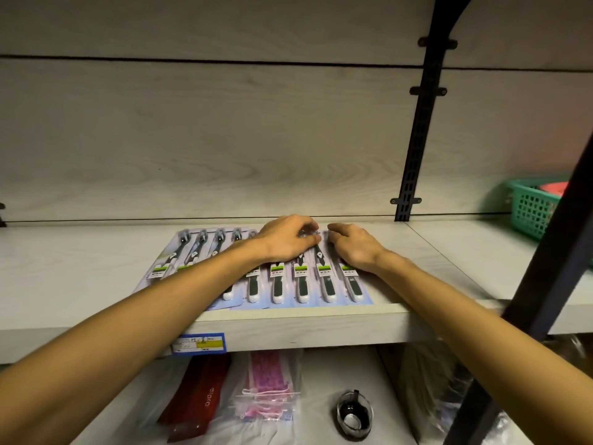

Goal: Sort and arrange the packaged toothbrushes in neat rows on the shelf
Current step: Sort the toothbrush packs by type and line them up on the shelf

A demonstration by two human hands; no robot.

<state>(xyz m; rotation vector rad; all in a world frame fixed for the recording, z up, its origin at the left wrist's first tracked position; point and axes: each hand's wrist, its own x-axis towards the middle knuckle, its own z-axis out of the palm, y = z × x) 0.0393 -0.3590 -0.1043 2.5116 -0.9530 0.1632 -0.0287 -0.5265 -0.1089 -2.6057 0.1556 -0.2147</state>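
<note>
- The left hand (285, 237) lies palm down on the far ends of the toothbrush packs (301, 277), its fingers curled over the top of one pack near the middle of the row; whether it actually pinches that pack cannot be told.
- The right hand (354, 248) rests just beside it, palm down on the packs at the right end of the row, fingers bent and pointing toward the left hand, the two hands nearly touching.
- The packs lie flat, side by side, on the pale wooden shelf (417, 284), handles toward the front edge; those on the left sit slightly slanted and overlapping, and the left forearm covers part of them.
- A blue and yellow price label (198, 343) is stuck on the shelf's front edge.
- A black slotted upright (417, 133) runs up the back wall to the right of the hands.
- A green basket (529, 208) stands well apart at the far right.
- On the lower shelf lie a dark red pack (195, 399), pink bagged items (266, 390) and a small black and white object (354, 415).
- A dark slanted post (545, 284) crosses the right foreground, hiding part of the shelf.
</note>
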